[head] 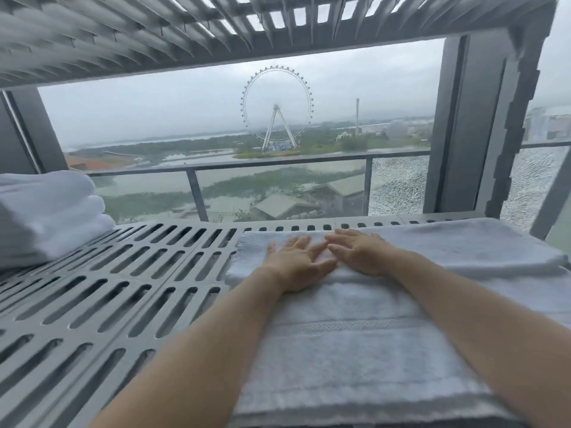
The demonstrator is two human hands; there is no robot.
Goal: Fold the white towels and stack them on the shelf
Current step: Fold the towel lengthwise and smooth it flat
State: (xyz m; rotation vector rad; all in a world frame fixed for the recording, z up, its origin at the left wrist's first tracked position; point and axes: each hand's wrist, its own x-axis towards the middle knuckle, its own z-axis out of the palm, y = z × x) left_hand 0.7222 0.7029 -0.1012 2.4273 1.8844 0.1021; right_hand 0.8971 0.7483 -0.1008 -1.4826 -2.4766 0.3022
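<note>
L hand point(298, 264) & R hand point(363, 254) press towel point(355, 335) on shelf point(173, 239), fingers point(301, 244) straight, apart.

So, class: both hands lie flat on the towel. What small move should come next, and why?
Probably sweep the left hand and right hand apart to smooth the towel: both palms lie flat, side by side, on it.

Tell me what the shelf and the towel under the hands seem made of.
Shelf: probably painted or coated metal, possibly plastic; matte grey, with regular punched slots. Towel: white terry cloth, likely cotton; fuzzy nap and a woven band across it.
</note>
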